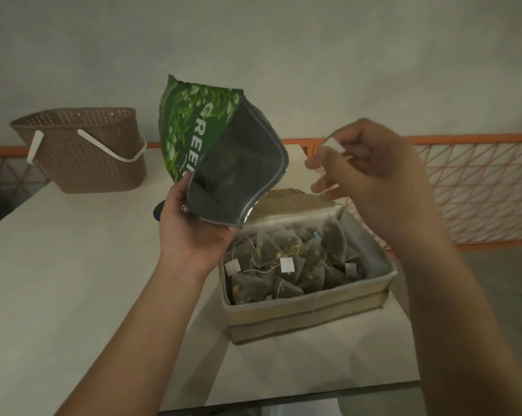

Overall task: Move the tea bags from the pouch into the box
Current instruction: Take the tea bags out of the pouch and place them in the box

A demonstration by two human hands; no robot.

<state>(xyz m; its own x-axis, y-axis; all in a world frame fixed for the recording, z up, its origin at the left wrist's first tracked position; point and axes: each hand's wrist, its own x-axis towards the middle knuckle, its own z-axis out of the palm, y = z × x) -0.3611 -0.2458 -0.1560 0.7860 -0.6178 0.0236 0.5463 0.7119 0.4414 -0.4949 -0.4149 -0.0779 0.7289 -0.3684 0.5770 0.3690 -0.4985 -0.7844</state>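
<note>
- Holding the pouch [220, 151] up in the left hand [193, 226], the person keeps its open mouth tipped toward the camera and just above the box [307, 307], probably so the inside can be seen and reached.
- That left grip is closed on the pouch's lower edge, thumb on the printed front and fingers underneath, which leaves the mouth gaping.
- Dark shapes show inside the pouch; they look like a few remaining tea bags, though the dim light makes a count impossible.
- The right hand [374, 172] is raised over the box's far side, its fingers pinched narrowly on a white paper tag [333, 144] and string.
- From that string a tea bag [333, 232] hangs down, its body already low inside the box against the back wall; lifting by the tag avoids crushing the mesh.
- Many pyramid tea bags [286, 259] already lie piled in the box, their tags and strings tangled on top, so the task appears well advanced.
- The box sits on the counter [73, 265] near its right edge, lid folded back behind it, close under both hands so each transfer is short.
- A brown perforated basket [82, 148] stands well apart at the far left, playing no evident part.
- Loose strings could snag one another when the hanging bag is released.
</note>
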